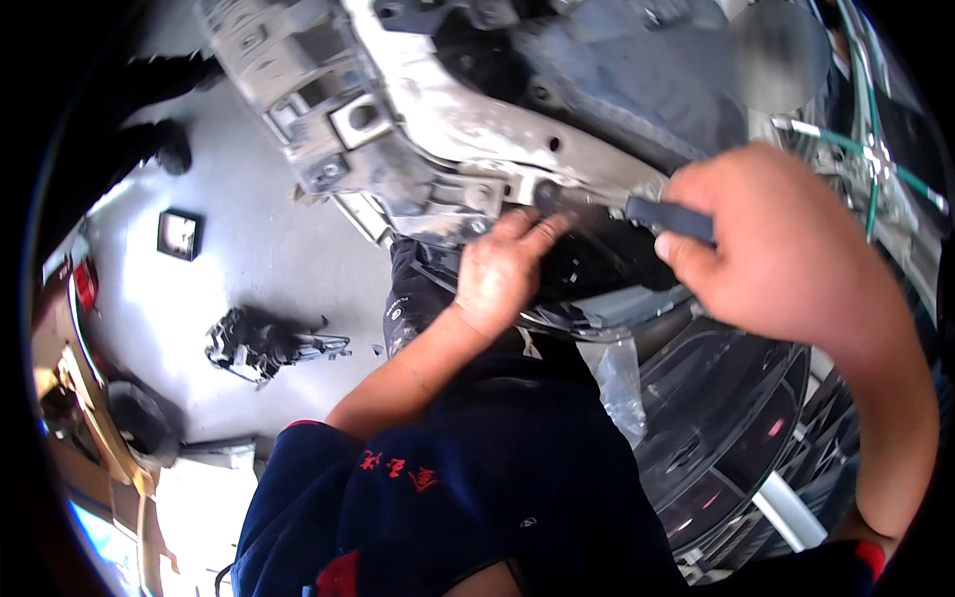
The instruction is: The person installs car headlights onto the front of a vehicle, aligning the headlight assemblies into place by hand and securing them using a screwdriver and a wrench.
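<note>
My right hand (746,239) is closed round the dark grey handle (668,217) of a tool whose far end is blurred against the pale metal frame (443,119) of a car's body. My left hand (502,269) reaches to the frame's lower edge, its fingertips at a small, dark, blurred piece (547,194); what they grip, if anything, is unclear. A glossy black part (607,259) lies just below and between my hands. A grey bracketed part (308,139) runs along the frame's left side.
Another person's dark shoe (171,149) is at the left. On the floor are a black mechanical assembly (254,343) and a small square object (179,235). Cardboard (124,458) stands lower left. A dark panel (716,418) sits lower right, beside a stand with green bars (841,139) above.
</note>
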`<action>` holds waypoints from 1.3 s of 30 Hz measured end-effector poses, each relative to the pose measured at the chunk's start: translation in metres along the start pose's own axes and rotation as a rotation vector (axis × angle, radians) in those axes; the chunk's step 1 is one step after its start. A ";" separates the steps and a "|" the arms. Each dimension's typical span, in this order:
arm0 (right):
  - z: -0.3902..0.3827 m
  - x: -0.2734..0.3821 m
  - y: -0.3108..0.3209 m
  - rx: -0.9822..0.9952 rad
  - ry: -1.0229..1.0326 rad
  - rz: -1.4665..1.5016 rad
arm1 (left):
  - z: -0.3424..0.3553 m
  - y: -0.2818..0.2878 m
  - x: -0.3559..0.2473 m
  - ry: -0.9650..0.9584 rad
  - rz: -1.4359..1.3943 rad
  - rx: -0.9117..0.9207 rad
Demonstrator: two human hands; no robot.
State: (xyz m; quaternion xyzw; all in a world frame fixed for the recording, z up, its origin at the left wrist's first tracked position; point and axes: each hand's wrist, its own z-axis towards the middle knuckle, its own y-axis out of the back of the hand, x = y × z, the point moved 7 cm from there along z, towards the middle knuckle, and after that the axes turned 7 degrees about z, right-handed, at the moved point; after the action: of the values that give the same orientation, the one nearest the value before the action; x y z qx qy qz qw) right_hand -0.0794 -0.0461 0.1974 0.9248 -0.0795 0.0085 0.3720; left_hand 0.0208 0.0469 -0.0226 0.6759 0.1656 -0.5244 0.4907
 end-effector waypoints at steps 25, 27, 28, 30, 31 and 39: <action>-0.194 -0.140 -0.495 -0.417 0.066 2.117 | -0.032 -0.007 -0.091 -0.399 0.718 -0.094; -0.192 -0.138 -0.491 -0.346 0.014 2.124 | -0.064 -0.015 -0.121 -0.320 0.639 0.088; -0.188 -0.136 -0.488 -0.328 0.050 2.125 | -0.085 -0.021 -0.118 -0.266 0.627 0.208; -0.183 -0.131 -0.481 -0.314 0.087 2.120 | -0.132 -0.048 -0.109 -0.074 0.441 0.569; -0.177 -0.129 -0.479 -0.314 0.090 2.125 | -0.157 -0.069 -0.108 0.060 0.257 0.800; -0.108 -0.153 -0.456 -0.386 -0.012 1.974 | -0.142 -0.062 -0.103 -0.060 0.421 0.782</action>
State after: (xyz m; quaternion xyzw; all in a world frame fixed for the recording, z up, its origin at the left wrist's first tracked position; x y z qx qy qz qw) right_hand -0.1558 0.3740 -0.0491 0.3689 -0.8124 0.2953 0.3417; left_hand 0.0114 0.2248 0.0325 0.8141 -0.2008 -0.4556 0.2988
